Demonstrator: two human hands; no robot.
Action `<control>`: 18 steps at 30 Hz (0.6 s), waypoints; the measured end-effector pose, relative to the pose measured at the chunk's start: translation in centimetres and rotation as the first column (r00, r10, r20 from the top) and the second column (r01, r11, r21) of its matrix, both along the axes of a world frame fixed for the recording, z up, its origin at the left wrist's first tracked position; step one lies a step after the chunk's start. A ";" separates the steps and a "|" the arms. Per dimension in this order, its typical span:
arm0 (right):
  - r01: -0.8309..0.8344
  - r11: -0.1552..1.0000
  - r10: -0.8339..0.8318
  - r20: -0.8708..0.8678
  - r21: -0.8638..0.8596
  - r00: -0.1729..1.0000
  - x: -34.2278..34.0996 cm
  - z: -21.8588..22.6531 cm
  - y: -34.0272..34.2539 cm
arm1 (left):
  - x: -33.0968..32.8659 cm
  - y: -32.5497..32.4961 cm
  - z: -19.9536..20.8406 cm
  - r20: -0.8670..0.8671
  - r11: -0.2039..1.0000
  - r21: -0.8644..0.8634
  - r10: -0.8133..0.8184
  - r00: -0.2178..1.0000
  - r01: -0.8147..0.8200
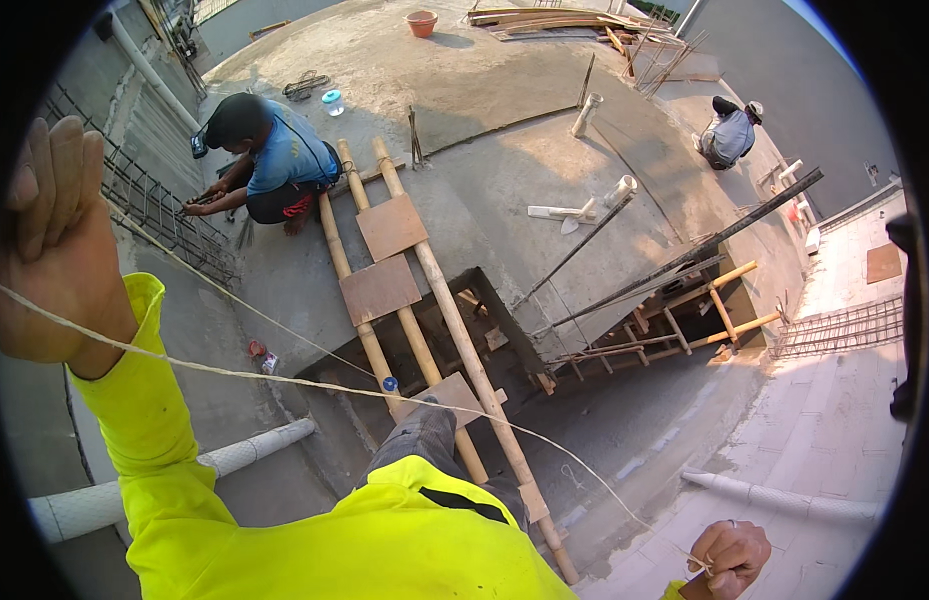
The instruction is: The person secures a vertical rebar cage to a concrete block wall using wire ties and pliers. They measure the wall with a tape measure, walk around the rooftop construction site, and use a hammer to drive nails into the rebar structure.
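Note:
My left hand (60,190) is raised at the far left, its fingers curled toward the palm. A thin pale string (315,384) runs from beside its wrist, across my body, down to the lower right. There my right hand (733,556) is closed, pinching the string's end between thumb and fingers. A second length of string (245,300) leads from behind my left hand toward a small blue round object (390,384) on the bamboo poles. Exactly where the left fingers grip the string is hidden. My leg (425,440) rests over the poles and a board.
Bamboo poles (455,345) with flat boards (380,290) span an open pit (485,320). A co-worker in blue (285,150) crouches by rebar (165,215); another person (730,135) squats at far right. Dark bars (685,260) slant over a second opening. White pipes (255,447) protrude.

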State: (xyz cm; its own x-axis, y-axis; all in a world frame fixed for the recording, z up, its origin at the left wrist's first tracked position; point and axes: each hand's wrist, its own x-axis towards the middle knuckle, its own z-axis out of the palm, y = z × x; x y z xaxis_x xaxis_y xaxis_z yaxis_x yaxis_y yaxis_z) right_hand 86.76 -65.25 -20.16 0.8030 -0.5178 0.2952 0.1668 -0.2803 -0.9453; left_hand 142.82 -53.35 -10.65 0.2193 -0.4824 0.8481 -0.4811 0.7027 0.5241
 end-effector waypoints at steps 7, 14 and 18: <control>0.097 0.994 -0.066 0.446 -0.046 0.893 15.5 3.9 -5.0 | 7.3 -13.3 0.2 0.113 0.994 0.000 -0.112 0.987 0.113; 0.040 0.999 -0.013 0.758 -0.017 0.653 32.7 0.2 -18.1 | 13.4 -31.6 1.8 0.114 0.984 -0.084 0.167 0.979 -0.158; 0.117 0.993 -0.069 0.875 0.014 0.479 40.4 -3.3 -30.4 | 18.6 -43.4 2.2 0.153 0.986 -0.123 0.129 0.980 -0.110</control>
State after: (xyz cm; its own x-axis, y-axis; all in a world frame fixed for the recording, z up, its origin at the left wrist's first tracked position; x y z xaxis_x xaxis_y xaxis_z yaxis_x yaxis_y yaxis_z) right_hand 127.18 -95.65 -23.50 0.0672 -0.5412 0.8382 0.8696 -0.3801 -0.3152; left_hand 161.43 -96.77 -8.49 0.1262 -0.3593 0.9246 -0.6364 0.6857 0.3533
